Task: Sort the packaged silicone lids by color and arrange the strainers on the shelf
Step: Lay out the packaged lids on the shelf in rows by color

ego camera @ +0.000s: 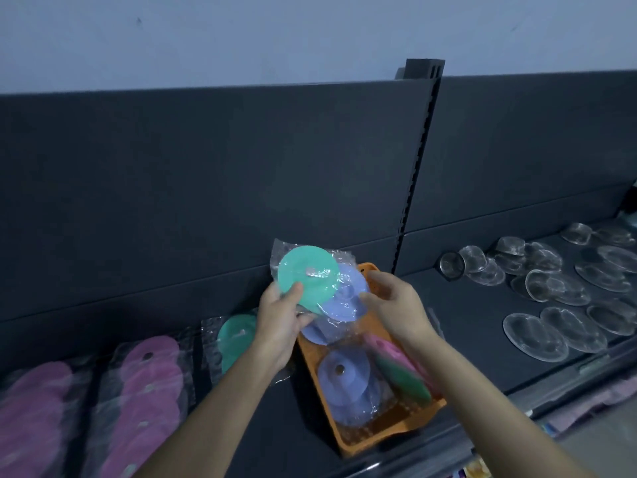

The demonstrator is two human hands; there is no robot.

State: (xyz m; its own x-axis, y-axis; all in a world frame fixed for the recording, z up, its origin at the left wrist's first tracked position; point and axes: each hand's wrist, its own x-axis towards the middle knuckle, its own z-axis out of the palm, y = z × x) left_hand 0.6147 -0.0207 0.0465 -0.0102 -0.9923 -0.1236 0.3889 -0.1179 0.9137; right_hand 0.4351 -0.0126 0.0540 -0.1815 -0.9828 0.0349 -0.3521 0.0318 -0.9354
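My left hand (281, 322) grips a packaged green silicone lid (306, 276) held up above the shelf, thumb on its face. Behind it is a packaged lavender lid (348, 298), and my right hand (393, 301) pinches that lid's plastic wrap at its right edge. Below them an orange basket (389, 429) holds more lavender lids (344, 374), a pink one and a green one (403, 370). On the shelf to the left lie rows of pink lids (148, 384) and a green lid (236, 334). Clear strainers (551, 288) are scattered on the shelf to the right.
The dark shelf board (482, 339) runs left to right with a dark back panel (241, 167) behind it. A slotted upright post (417, 167) divides the two shelf bays. The shelf's front rail (568, 381) runs along the lower right.
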